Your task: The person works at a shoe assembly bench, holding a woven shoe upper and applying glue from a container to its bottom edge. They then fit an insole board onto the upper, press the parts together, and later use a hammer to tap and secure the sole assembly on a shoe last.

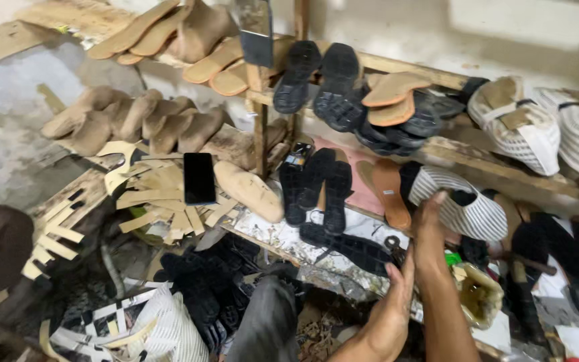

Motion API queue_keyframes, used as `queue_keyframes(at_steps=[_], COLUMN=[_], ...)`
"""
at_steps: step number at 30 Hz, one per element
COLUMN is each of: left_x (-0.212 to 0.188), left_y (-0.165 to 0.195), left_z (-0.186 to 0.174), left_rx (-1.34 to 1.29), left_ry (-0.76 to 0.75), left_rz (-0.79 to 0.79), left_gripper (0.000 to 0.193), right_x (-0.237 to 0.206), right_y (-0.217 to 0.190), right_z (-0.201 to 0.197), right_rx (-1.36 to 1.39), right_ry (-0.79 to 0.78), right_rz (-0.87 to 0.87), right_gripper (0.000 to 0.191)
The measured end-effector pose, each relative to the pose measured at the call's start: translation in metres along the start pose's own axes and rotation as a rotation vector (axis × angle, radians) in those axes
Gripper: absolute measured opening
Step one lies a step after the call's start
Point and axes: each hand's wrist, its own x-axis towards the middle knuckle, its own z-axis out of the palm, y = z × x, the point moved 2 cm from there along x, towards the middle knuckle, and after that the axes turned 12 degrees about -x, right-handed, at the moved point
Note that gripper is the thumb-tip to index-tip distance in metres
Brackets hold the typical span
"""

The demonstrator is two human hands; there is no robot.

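The striped shoe upper (467, 204), white with dark lines, lies on the lower shelf (504, 167) of a wooden rack, toward its right end. The right hand (430, 211) reaches up to it, fingertips touching its left edge; whether the fingers close on it I cannot tell. This looks like the reaching step, and a grasp would call for fingers curling over the upper's rim. The left hand (393, 305) sits lower, open with fingers extended, beside a black sole (350, 248) at the shelf's front edge. Just left stand 2 more dark soles (326, 188), then tan insoles (387, 191) and a black phone (199, 177).
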Motion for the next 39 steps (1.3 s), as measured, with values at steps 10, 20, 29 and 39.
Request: queue_keyframes(at_steps=[10, 20, 29, 39], left_x=[0.030, 0.071, 0.021, 0.020], left_y=[0.074, 0.103, 0.091, 0.069], left_z=[-0.003, -0.034, -0.013, -0.010], left_rx=[-0.117, -0.313, -0.026, 0.034], left_ry=[0.149, 0.058, 0.130, 0.217], left_rz=[0.308, 0.348, 0.323, 0.176], left_gripper=[0.086, 0.085, 0.081, 0.094], right_x=[-0.079, -0.090, -0.104, -0.089], right_y=[0.037, -0.001, -0.040, -0.061], right_z=[0.041, 0.059, 0.052, 0.054], right_rx=[-0.219, -0.321, -0.656, -0.004], right_ry=[-0.097, -0.191, -0.122, -0.079], right_rz=[-0.340, -0.237, -0.173, -0.161], right_gripper=[0.091, 0.095, 0.086, 0.080])
